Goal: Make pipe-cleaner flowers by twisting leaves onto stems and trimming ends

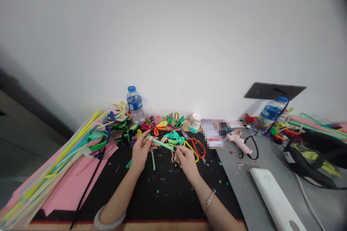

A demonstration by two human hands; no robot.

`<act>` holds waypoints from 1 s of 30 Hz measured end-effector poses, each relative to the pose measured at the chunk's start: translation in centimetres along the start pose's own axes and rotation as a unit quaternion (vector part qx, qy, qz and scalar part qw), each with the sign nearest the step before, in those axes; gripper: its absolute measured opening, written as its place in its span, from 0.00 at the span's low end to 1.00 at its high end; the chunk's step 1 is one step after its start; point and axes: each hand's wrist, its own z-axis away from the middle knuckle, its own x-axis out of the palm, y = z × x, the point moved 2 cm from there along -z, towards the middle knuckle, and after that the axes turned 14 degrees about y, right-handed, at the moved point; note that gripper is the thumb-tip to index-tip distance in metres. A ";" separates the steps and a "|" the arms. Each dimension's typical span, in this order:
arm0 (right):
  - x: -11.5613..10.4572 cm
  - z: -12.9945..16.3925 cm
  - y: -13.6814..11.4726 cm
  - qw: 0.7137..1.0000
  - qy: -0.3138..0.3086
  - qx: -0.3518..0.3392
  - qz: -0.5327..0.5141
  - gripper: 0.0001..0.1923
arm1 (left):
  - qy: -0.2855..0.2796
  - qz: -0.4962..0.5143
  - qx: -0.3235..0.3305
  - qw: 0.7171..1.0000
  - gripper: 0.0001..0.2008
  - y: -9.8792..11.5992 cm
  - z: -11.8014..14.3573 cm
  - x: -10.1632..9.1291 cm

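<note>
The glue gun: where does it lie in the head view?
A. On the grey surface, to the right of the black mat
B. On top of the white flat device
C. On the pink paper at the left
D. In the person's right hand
A: the pink glue gun lies on the grey surface, right of the black mat, untouched by either hand.

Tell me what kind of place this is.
Most likely a craft worktable against a plain wall. Both hands hold a green straw over a black mat; bundles of coloured straws lie left, and a glue gun right.
</note>
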 end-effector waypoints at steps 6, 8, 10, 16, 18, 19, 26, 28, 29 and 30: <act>-0.2 0.0 -0.2 1.000 0.004 0.006 -0.006 0.13 | 0.005 -0.005 -0.004 1.000 0.19 -0.2 -0.1 -0.2; -0.2 -0.1 -0.1 1.000 0.013 0.012 -0.015 0.14 | 0.013 -0.005 -0.004 1.000 0.18 -0.4 -0.2 -0.3; -0.3 -0.2 0.1 0.999 0.028 0.021 -0.035 0.13 | 0.019 -0.005 -0.007 1.000 0.18 -0.6 -0.3 -0.4; -0.7 -0.4 0.1 0.992 0.080 0.034 -0.094 0.12 | 0.014 0.019 -0.019 1.000 0.16 -0.7 -0.3 -0.3; -0.7 -0.4 -0.1 0.989 0.095 0.033 -0.105 0.11 | 0.003 0.044 -0.040 0.998 0.17 -0.6 -0.1 -0.1; -0.8 -0.4 -0.2 0.988 0.101 0.030 -0.109 0.11 | -0.006 0.058 -0.056 0.997 0.19 -0.5 0.1 0.1; -0.5 0.3 -0.5 0.993 0.082 -0.028 -0.083 0.08 | -0.098 0.079 -0.190 0.974 0.15 -0.3 1.3 1.3; -0.3 0.5 -0.2 0.995 0.063 -0.031 -0.077 0.06 | -0.096 0.090 -0.205 0.970 0.17 -0.4 1.4 1.4; -0.2 0.5 0.0 0.996 0.052 -0.028 -0.071 0.06 | -0.093 0.097 -0.206 0.969 0.18 -0.4 1.4 1.4; 0.0 0.5 0.1 0.997 0.041 -0.024 -0.063 0.05 | -0.089 0.102 -0.205 0.969 0.19 -0.4 1.3 1.4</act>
